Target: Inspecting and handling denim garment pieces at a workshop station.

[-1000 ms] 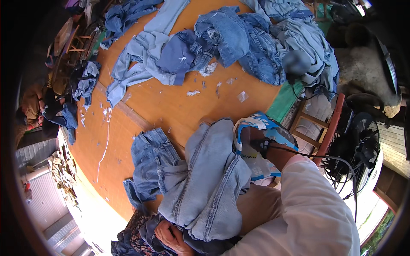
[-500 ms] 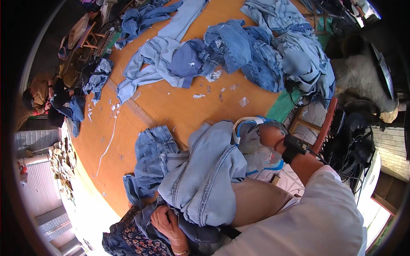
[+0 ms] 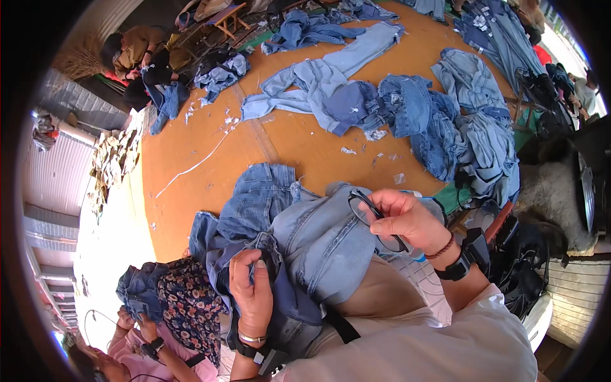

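My right hand [image 3: 410, 221] pinches a pair of dark-framed eyeglasses [image 3: 365, 198] and holds them up above my lap. Beneath them, light blue jeans [image 3: 318, 245] lie across my thigh, with mid-blue jeans [image 3: 258, 191] bunched beyond. My left hand [image 3: 252, 296] is raised over dark blue denim [image 3: 296, 315] on my lap. Its fingers curl loosely, the thumb stands apart, and nothing shows in it. The clear bag with blue edging is mostly hidden behind my right hand.
Several jeans lie heaped on the orange-brown surface [image 3: 210, 149] ahead, among them a blue bundle [image 3: 414, 108]. White scraps and a string [image 3: 197, 164] are scattered there. A person in pink [image 3: 149, 363] handles denim at lower left. Another person [image 3: 137, 54] sits far left.
My right hand has come out of the clear bag and moved left with the eyeglasses in it. My left hand has lifted off the denim. The view has turned, bringing the person in pink into sight.
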{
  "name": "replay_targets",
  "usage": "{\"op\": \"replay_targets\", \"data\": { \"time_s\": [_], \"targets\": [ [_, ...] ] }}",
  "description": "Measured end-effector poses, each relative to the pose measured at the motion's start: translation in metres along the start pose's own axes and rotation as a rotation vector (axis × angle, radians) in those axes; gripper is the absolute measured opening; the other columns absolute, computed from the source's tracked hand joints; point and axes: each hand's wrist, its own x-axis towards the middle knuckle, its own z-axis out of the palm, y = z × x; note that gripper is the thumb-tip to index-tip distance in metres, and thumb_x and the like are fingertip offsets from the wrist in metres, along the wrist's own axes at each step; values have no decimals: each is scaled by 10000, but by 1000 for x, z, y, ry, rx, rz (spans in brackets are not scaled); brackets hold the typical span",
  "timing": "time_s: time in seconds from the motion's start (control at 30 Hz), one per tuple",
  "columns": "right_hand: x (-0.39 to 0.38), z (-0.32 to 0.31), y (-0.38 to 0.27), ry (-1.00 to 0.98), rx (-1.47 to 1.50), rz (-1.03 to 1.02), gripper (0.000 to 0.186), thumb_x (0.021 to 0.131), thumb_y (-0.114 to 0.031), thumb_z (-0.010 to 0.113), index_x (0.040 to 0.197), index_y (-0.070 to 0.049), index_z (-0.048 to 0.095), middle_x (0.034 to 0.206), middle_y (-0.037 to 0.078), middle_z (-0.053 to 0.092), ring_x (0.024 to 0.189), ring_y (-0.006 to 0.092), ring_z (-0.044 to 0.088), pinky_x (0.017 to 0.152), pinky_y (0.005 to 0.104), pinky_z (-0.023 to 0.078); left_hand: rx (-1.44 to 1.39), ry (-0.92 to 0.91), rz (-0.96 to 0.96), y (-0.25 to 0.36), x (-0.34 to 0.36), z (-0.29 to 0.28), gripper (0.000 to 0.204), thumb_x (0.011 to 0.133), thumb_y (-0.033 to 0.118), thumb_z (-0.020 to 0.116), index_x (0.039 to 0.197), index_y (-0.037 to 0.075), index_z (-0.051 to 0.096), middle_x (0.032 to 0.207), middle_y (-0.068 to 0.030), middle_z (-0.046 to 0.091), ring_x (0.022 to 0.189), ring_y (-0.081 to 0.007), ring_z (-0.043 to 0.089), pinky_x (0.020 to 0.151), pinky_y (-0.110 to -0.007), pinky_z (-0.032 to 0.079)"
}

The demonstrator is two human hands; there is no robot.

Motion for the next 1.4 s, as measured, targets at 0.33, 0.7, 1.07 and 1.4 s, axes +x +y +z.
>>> {"op": "replay_targets", "data": {
  "time_s": [0.33,0.7,1.07,1.4],
  "targets": [
    [20,116,3,-334,-718,-318,398,702,-36,698,1075,-28,560,856,43,570,739,111,538,654,249,458,-1057,-172,-398,49,-8,-15,174,874,57,589,1026,29,509,966,-42,548,805,-90,538,725,-204,451],
    [19,107,8,-115,-535,-359,119,807,-27,652,883,26,577,858,11,523,709,62,488,592,210,422,-1037,-50,-400,28,-28,-26,156,857,-11,581,992,29,516,906,-40,589,793,-100,576,707,-240,473],
    [19,124,11,-73,-206,-93,144,768,-7,676,862,-23,569,795,14,605,680,54,533,592,191,419,-527,112,-321,31,-30,-18,143,874,9,559,988,26,476,822,-57,587,750,-120,589,664,-257,476],
    [21,116,25,-54,-200,-140,105,860,-53,586,960,-26,568,861,47,629,720,104,582,661,246,474,-363,-87,-200,28,-30,-32,167,822,25,617,981,32,566,855,-69,596,788,-185,538,736,-290,443]
  ]
}}
